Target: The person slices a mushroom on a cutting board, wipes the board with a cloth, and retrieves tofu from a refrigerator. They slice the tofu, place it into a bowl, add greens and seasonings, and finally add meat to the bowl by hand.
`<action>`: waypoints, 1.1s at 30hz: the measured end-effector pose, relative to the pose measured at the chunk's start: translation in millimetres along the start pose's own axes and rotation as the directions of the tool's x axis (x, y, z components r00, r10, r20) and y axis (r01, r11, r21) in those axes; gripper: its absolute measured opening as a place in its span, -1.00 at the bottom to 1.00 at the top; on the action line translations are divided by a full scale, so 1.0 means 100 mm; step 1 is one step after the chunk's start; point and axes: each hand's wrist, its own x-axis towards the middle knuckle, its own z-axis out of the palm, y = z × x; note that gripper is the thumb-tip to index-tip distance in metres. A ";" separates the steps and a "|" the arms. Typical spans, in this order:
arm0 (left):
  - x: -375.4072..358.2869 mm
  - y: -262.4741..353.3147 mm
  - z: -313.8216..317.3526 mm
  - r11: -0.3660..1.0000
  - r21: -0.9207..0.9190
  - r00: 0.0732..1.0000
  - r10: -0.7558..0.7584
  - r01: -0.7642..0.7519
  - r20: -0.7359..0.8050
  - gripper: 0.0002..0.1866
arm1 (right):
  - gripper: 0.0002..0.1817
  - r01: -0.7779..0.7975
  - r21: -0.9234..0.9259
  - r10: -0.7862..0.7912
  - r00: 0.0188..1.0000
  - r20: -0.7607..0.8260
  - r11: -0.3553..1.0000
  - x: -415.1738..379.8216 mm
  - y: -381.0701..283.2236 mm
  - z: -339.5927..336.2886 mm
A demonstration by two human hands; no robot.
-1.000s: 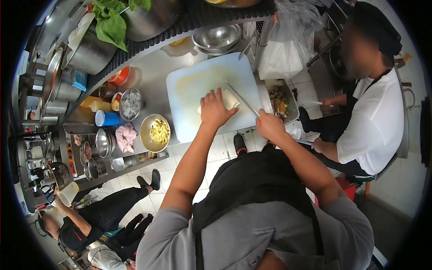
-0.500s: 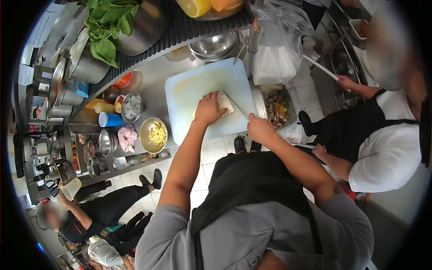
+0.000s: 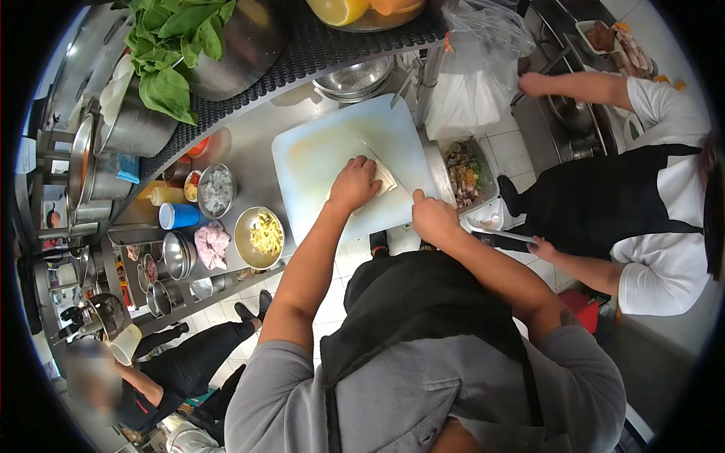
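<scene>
Right hand (image 3: pixel 436 216): grip clenched on knife (image 3: pixel 383 163) handle; blade slants across cutting board (image 3: pixel 313 162), tip toward the counter's (image 3: pixel 258 143) back edge. Left hand (image 3: pixel 355 184): palm-down on pale layered slab (image 3: pixel 387 181), grip released, not closed round it. Slab sits mid-board, partly hidden by left hand, right next to blade; can't tell if blade touches. Board lies near counter's right end, reaching the front edge. Left of board, at front edge: metal bowl (image 3: pixel 243 247) of yellow strips (image 3: pixel 266 235), pink cloth (image 3: pixel 211 244) just beside. Farther back: bowl of translucent pieces (image 3: pixel 217 191), blue-wrapped container (image 3: pixel 178 215) near it. Colander (image 3: pixel 355 80) behind board, toward back edge. Scrap tub (image 3: pixel 467 172) off counter's right end, plastic bag (image 3: pixel 470 94) hanging near it.
</scene>
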 end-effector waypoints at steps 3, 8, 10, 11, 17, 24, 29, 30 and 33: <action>0.03 0.00 -0.03 1.000 -0.003 1.000 0.018 -0.018 0.017 -0.55 | -0.75 -0.007 -0.021 0.007 1.000 -0.002 1.000 -0.07 -0.05 0.03; 0.07 -0.02 -0.09 0.999 0.006 0.995 0.049 -0.050 0.084 -0.50 | -0.77 -0.023 -0.063 0.022 1.000 -0.019 0.998 -0.10 -0.03 0.16; 0.07 -0.03 -0.10 0.999 0.007 0.995 0.052 -0.053 0.087 -0.51 | -0.79 -0.014 -0.061 0.012 0.999 -0.044 0.998 -0.03 -0.02 0.22; 0.06 -0.05 -0.07 0.998 0.010 0.995 0.060 -0.061 0.080 -0.51 | -0.79 -0.010 -0.053 0.007 0.998 -0.060 0.999 0.02 -0.02 0.25; 0.04 -0.09 -0.05 0.997 -0.012 0.995 0.082 -0.081 0.053 -0.52 | -0.78 -0.015 -0.035 0.011 0.993 -0.115 0.999 0.16 -0.12 0.16; 0.00 -0.07 -0.04 0.999 -0.037 0.999 0.032 -0.031 0.024 -0.46 | -0.78 -0.009 -0.065 0.005 0.998 -0.067 0.998 -0.05 -0.20 0.03; 0.00 -0.10 0.02 0.996 -0.046 0.997 0.072 -0.074 -0.033 -0.50 | -0.79 -0.012 -0.069 0.007 0.998 -0.068 0.998 -0.02 -0.15 0.10; 0.00 -0.11 0.03 0.995 -0.046 0.996 0.082 -0.084 -0.038 -0.51 | -0.79 -0.008 -0.067 0.004 0.998 -0.063 0.998 -0.01 -0.14 0.13; -0.01 -0.11 0.04 0.994 -0.040 0.994 0.097 -0.099 -0.049 -0.52 | -0.79 -0.007 -0.039 0.004 0.998 -0.068 0.999 0.10 -0.09 0.24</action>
